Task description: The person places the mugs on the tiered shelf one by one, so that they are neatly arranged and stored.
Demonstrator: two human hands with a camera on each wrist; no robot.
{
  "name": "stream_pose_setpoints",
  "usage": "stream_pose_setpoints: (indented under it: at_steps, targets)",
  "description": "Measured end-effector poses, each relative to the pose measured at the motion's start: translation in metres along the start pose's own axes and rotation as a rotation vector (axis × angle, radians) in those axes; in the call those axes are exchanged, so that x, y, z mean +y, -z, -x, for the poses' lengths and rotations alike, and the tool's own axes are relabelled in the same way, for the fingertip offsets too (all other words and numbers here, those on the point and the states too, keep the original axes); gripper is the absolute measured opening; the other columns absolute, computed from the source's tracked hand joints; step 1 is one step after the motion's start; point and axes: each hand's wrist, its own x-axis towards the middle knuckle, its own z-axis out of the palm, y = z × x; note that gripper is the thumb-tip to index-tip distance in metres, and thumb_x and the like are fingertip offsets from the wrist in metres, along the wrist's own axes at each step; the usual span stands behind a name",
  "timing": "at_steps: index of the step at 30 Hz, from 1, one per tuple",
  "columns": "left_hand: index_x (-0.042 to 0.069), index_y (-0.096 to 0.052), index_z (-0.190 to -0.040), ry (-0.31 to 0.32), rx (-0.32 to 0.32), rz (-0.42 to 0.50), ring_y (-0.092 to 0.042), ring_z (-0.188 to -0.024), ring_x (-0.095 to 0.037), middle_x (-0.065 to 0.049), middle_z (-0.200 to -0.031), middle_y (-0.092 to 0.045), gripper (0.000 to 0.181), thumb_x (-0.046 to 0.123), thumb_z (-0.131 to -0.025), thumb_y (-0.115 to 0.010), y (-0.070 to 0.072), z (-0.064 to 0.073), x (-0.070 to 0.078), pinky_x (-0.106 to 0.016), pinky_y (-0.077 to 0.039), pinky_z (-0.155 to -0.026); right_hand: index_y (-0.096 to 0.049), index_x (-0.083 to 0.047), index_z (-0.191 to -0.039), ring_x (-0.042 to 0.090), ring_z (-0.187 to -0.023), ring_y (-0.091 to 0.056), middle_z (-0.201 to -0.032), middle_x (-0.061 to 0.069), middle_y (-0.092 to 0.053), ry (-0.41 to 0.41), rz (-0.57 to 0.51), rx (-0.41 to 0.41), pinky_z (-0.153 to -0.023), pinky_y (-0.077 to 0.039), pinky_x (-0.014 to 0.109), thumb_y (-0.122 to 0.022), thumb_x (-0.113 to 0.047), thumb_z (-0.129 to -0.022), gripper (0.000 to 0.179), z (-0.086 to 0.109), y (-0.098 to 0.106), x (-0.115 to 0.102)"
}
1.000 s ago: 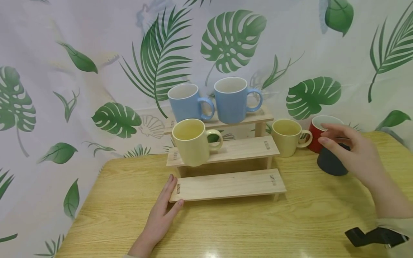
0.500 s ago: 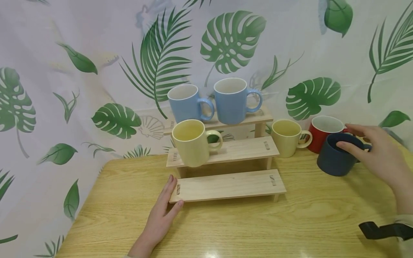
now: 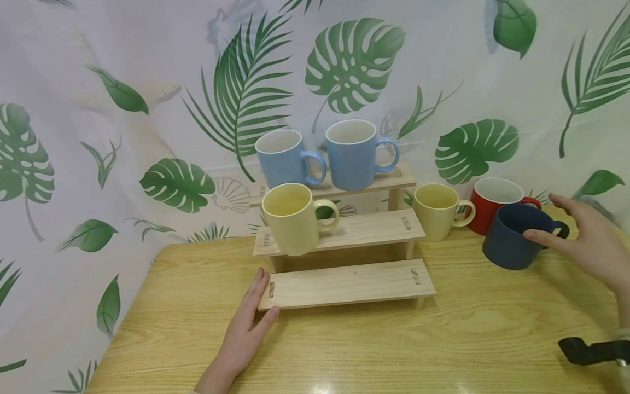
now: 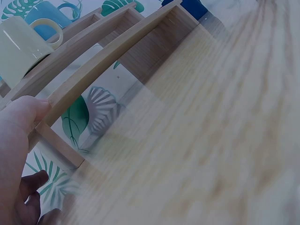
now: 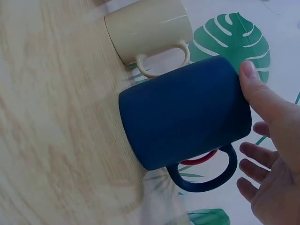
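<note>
A three-tier wooden stand sits on the table, and my left hand holds the left end of its lowest shelf. The thumb lies at the shelf's front edge, also visible in the left wrist view. At the right, my right hand is spread beside a navy blue mug standing upright. Its thumb overlaps the mug's rim, while the other fingers are apart from the handle. A red mug with a white inside stands behind, partly hidden, with a yellow mug to its left.
Two light blue mugs stand on the top shelf, handles to the right. Another yellow mug occupies the left of the middle shelf. A leaf-patterned cloth hangs behind the wooden table.
My right hand has drawn back to the right from over the navy mug, uncovering its rim and handle. The left hand and the mugs have stayed in place.
</note>
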Motion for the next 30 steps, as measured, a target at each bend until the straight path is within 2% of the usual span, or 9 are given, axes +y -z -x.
stream_pose_setpoints:
  at_steps: [5,9,15,23,30]
  targets:
    - [0.025,-0.021,-0.154,-0.006,0.007,-0.002,-0.012,-0.143,-0.018,-0.001,-0.159,-0.014,0.066,0.036,-0.098,-0.054,0.000,0.000,0.000,-0.051,-0.016,-0.112,-0.013,0.008,-0.149,0.061,-0.126,-0.021,-0.140,0.043,-0.023,0.008,-0.026,-0.013,-0.097,-0.017,0.073,-0.067,-0.031,-0.091,0.088,-0.001,-0.002,0.006]
    - [0.026,-0.021,-0.153,-0.007,0.005,-0.003,-0.012,-0.143,-0.018,-0.001,-0.159,-0.014,0.066,0.037,-0.098,-0.054,0.000,0.000,0.000,-0.051,-0.016,-0.112,-0.011,0.009,-0.149,0.063,-0.124,-0.021,-0.141,0.044,-0.021,-0.018,-0.063,-0.057,-0.098,-0.016,0.072,-0.063,-0.031,-0.094,0.086,0.000,-0.003,0.013]
    - [0.027,-0.020,-0.154,-0.004,0.003,-0.007,-0.012,-0.143,-0.018,0.000,-0.159,-0.014,0.065,0.038,-0.098,-0.053,-0.001,0.000,-0.001,-0.053,-0.016,-0.111,-0.012,0.008,-0.148,0.065,-0.115,-0.028,-0.137,0.045,-0.025,-0.051,-0.072,-0.111,-0.089,-0.022,0.076,-0.056,-0.034,-0.097,0.080,0.000,-0.005,0.023]
    - [0.024,-0.020,-0.154,0.000,0.002,-0.010,-0.012,-0.143,-0.017,0.000,-0.159,-0.013,0.066,0.038,-0.098,-0.053,-0.001,0.000,-0.001,-0.052,-0.016,-0.112,-0.018,0.011,-0.146,0.058,-0.105,-0.038,-0.131,0.045,-0.032,-0.019,0.019,-0.112,-0.078,-0.034,0.069,-0.057,-0.036,-0.096,0.079,-0.001,-0.004,0.021]
    - [0.026,-0.020,-0.154,0.005,0.002,-0.013,-0.012,-0.143,-0.017,0.001,-0.159,-0.013,0.066,0.039,-0.098,-0.053,-0.001,0.000,-0.001,-0.053,-0.016,-0.111,-0.014,0.010,-0.147,0.061,-0.104,-0.040,-0.125,0.047,-0.036,-0.019,0.114,-0.152,-0.077,-0.034,0.071,-0.054,-0.040,-0.097,0.081,0.001,0.002,0.017]
